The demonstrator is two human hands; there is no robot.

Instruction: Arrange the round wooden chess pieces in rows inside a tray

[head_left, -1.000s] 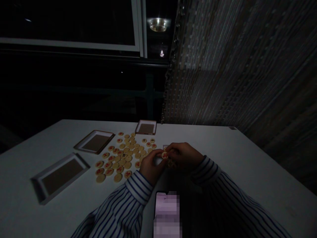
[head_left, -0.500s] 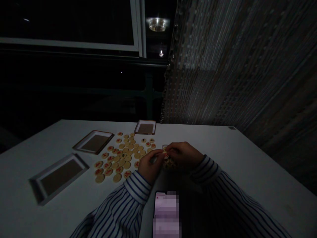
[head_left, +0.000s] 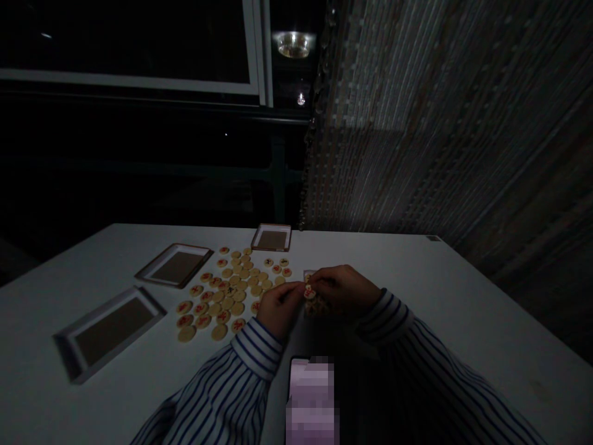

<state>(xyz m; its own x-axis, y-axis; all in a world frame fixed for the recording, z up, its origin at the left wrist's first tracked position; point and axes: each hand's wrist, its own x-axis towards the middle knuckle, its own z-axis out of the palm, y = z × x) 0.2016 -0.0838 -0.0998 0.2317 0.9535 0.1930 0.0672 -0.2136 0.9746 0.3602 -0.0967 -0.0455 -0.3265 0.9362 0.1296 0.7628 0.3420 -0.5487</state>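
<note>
My right hand (head_left: pixel 343 285) is closed in a pinch at a round xiangqi piece (head_left: pixel 309 294) with a red character. My left hand (head_left: pixel 280 307) meets it from the left, thumb and fingers pressed together at the piece's edge; whether anything is between them is hidden. Beneath my right hand is a small box (head_left: pixel 307 273), mostly covered, with several pieces (head_left: pixel 317 307) in it. Many loose xiangqi pieces (head_left: pixel 238 295) lie left of my hands, some showing red or black characters, others plain side up.
On the white table (head_left: pixel 393 259) lie a grey-white tray (head_left: pixel 151 300) at the left, a brown-rimmed tray (head_left: pixel 207 253) behind it and a smaller tray (head_left: pixel 289 238) at the back. A phone (head_left: pixel 300 377) lies in front of me. A string curtain (head_left: pixel 398 154) hangs at the right.
The fingers of my left hand have closed together more. The red-marked piece has come down slightly and shows more plainly between my hands. The loose pieces and trays stay put.
</note>
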